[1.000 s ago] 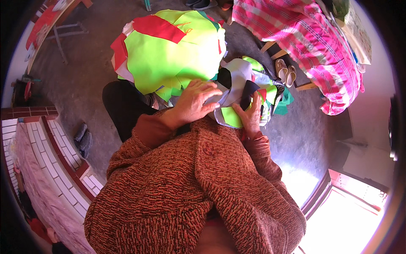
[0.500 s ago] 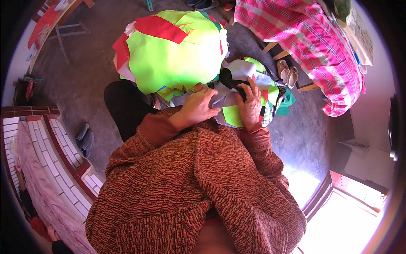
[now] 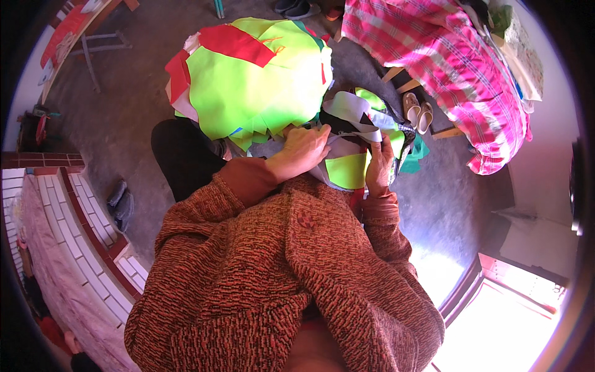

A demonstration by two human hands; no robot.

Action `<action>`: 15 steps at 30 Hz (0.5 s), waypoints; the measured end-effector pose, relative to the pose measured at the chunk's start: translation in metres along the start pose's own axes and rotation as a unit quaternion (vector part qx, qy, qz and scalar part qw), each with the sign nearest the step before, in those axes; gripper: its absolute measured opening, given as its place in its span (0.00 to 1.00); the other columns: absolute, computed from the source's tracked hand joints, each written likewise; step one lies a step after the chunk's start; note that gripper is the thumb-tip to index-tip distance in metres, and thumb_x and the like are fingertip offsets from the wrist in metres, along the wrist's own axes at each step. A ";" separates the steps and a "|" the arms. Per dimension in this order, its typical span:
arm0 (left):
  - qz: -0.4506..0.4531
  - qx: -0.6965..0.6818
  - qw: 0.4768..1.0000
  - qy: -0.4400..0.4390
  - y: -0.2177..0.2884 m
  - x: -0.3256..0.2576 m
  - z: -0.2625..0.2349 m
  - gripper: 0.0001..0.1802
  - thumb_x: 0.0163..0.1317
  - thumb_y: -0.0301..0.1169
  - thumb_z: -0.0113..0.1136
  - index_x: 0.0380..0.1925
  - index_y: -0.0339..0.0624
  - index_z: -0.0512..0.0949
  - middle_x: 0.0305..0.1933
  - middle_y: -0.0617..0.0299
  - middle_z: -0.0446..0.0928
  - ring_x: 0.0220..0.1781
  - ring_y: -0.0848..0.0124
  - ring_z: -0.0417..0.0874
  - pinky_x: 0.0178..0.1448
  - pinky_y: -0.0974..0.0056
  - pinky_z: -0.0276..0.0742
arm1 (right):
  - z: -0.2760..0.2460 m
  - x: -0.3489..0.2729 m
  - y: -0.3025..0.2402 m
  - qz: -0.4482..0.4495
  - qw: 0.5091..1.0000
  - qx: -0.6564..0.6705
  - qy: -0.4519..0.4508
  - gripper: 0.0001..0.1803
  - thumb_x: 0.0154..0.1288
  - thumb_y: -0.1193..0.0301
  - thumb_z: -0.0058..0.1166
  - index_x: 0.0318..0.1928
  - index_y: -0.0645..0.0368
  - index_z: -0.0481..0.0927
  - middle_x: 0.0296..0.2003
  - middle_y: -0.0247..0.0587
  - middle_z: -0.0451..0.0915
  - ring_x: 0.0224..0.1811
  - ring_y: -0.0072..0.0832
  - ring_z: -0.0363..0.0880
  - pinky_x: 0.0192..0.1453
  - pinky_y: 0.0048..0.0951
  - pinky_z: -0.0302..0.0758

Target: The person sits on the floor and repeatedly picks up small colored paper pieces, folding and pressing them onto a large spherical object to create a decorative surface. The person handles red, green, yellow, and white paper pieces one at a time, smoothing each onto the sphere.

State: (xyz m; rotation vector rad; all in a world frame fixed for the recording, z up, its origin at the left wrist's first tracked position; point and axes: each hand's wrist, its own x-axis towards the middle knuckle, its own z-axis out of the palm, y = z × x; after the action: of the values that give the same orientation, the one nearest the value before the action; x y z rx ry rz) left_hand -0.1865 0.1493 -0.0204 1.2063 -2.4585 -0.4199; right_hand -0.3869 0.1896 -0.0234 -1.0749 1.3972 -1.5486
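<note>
My left hand point(image 3: 304, 150) lies palm down on a heap of fabric scraps in my lap, its fingers curled over grey and white pieces at the foot of a big pile of neon green cloth point(image 3: 254, 80) with red pieces point(image 3: 234, 42) on top. My right hand point(image 3: 378, 164) grips the edge of a smaller bundle of scraps point(image 3: 356, 124) made of white, black and green pieces; a green piece point(image 3: 347, 170) lies between both hands. Rust-coloured knitted sleeves cover my arms.
A pink checked cloth point(image 3: 452, 62) covers a bed at the upper right, with a pair of pale shoes point(image 3: 418, 111) below it. A tiled ledge point(image 3: 74, 211) runs along the left. A metal stand point(image 3: 93, 46) is at the upper left, dark shoes point(image 3: 121, 201) on the concrete floor.
My left hand has slid left and down off the small bundle onto the scraps beneath the green pile. My right hand has shifted a little lower on the bundle.
</note>
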 end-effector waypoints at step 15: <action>-0.021 -0.125 0.982 0.137 0.002 0.008 -0.006 0.07 0.55 0.22 0.56 0.34 0.44 0.75 0.26 0.56 0.79 0.25 0.57 0.80 0.28 0.56 0.75 | -0.027 -0.009 0.025 -0.222 0.955 -0.193 -0.028 0.29 0.54 0.89 0.53 0.58 0.61 0.71 0.49 0.45 0.76 0.51 0.37 0.77 0.54 0.33 0.75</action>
State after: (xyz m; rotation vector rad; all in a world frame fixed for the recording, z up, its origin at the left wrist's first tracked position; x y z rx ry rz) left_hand -0.1897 0.1431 -0.0126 1.1282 -2.0822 -0.5185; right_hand -0.4087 0.2042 -0.0500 -1.7555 1.5272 -1.5631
